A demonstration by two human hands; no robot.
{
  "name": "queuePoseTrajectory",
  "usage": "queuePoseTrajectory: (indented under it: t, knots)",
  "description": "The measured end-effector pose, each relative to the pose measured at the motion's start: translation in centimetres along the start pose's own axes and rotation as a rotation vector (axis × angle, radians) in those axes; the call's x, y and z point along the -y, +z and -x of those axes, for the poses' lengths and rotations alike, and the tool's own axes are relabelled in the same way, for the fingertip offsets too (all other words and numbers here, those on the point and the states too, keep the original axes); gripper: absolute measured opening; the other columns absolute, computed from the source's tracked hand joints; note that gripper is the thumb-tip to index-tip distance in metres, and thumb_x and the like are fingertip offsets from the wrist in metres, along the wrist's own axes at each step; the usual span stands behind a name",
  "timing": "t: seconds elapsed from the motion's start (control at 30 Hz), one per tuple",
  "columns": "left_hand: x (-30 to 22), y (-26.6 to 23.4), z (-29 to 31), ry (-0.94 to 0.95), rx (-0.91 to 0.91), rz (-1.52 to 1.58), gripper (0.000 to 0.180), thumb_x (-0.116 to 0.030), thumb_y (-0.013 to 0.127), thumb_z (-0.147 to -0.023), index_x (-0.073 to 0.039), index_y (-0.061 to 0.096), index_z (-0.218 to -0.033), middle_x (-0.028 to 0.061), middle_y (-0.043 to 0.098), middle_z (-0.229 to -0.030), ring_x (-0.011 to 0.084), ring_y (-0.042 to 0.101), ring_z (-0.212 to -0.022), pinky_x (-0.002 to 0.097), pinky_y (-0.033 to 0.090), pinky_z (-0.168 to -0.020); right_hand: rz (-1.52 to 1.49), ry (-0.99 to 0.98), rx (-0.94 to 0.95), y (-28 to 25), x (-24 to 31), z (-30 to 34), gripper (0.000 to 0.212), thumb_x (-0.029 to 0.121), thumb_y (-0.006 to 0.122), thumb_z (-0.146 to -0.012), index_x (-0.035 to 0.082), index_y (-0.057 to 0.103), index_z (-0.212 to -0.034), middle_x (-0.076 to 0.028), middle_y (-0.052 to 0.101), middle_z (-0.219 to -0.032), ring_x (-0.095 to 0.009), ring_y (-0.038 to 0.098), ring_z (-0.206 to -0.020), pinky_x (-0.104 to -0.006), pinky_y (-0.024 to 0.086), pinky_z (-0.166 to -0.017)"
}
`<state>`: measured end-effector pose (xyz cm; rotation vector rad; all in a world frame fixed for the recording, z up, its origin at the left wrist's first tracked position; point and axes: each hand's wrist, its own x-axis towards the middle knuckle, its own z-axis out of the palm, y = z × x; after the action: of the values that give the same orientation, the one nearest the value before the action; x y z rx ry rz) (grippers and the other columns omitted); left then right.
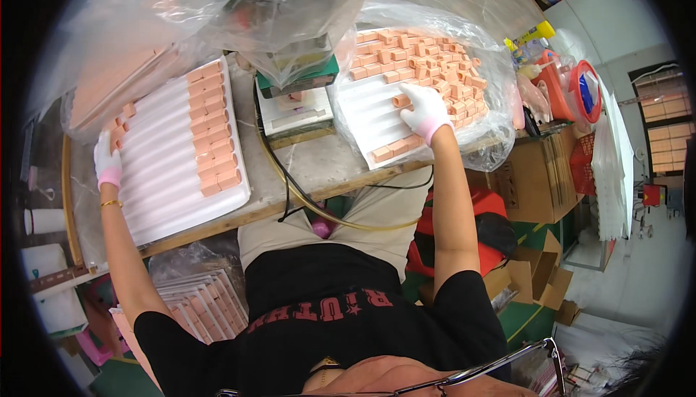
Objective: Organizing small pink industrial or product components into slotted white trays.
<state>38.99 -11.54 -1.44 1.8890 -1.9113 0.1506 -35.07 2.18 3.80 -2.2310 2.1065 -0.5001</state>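
My right hand (pixel 426 109), in a white glove with a pink cuff, reaches over the right-hand white ribbed tray (pixel 364 110). Its thumb and forefinger close around a small salmon-pink block (pixel 400 100). A loose heap of similar blocks (pixel 446 71) covers the far and right parts of that tray, and a short row lies at its near edge. On the left, my gloved left hand (pixel 108 159) rests by the outer edge of another white ribbed tray (pixel 163 158). Its fingers are extended beside a few loose blocks (pixel 119 132). Neat rows of blocks (pixel 212 132) line this tray's right side.
Between the trays stands a small green-and-grey machine (pixel 297 71), partly under clear plastic, with a black cable and yellowish hose (pixel 272 147) hanging over the table's front edge. Filled trays (pixel 206 306) stack below left. Cardboard boxes (pixel 533 179) and a red basin (pixel 586 92) stand right.
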Motion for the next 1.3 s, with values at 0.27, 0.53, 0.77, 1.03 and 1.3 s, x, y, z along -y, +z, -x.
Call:
queuePoseTrajectory:
  t: [0.27,0.53,0.77,1.03,1.3]
  knots:
    - [-3.6,-0.6,-0.3,0.108,0.088,-0.212,0.046,-0.001,0.059,-0.078,-0.011,0.054,-0.122,0.0165,0.052,-0.12,0.0347,0.051,-0.108,0.0378,0.042,-0.095,0.106,0.063,-0.009,1.1,-0.7,0.1,0.023,0.016,0.063,-0.072,0.012,0.065,-0.094,-0.012,0.059,-0.095,-0.032,0.054,-0.092,-0.0401,0.045,-0.083]
    - [-5.7,-2.1,0.1,0.198,-0.174,-0.336,0.039,-0.004,0.063,-0.077,-0.004,0.056,-0.115,0.0168,0.053,-0.117,0.0332,0.053,-0.105,0.039,0.043,-0.092,-0.187,-0.022,-0.076,0.3,0.5,0.3,0.024,0.018,0.071,-0.07,0.009,0.066,-0.092,-0.011,0.062,-0.091,-0.029,0.058,-0.088,-0.0367,0.048,-0.079]
    - [-28.5,-4.8,5.4,0.445,-0.182,0.469,0.039,-0.005,0.06,-0.083,0.0,0.053,-0.12,0.0153,0.058,-0.117,0.0279,0.055,-0.11,0.0354,0.042,-0.095,-0.631,-0.032,-0.061,-1.1,5.7,0.9,0.034,0.012,0.075,-0.071,0.002,0.064,-0.101,-0.009,0.064,-0.087,-0.016,0.061,-0.077,-0.0269,0.05,-0.066]
    - [-45.6,-3.6,12.9,0.334,0.559,1.0,0.045,-0.008,0.063,-0.081,-0.003,0.052,-0.124,0.0127,0.061,-0.108,0.0179,0.061,-0.091,0.0271,0.05,-0.078,-0.927,0.107,0.141,-2.2,11.9,2.9,0.039,0.015,0.074,-0.075,0.001,0.063,-0.11,-0.004,0.065,-0.084,-0.006,0.056,-0.068,-0.021,0.048,-0.064]
    - [-47.5,-1.0,14.4,0.173,0.533,1.275,0.042,-0.006,0.065,-0.079,-0.001,0.056,-0.12,0.0114,0.064,-0.106,0.0142,0.063,-0.092,0.0259,0.05,-0.077,-1.014,-0.007,0.085,-1.5,11.6,4.5,0.047,0.012,0.074,-0.076,-0.001,0.058,-0.117,-0.004,0.064,-0.093,-0.008,0.058,-0.082,-0.0228,0.048,-0.075]
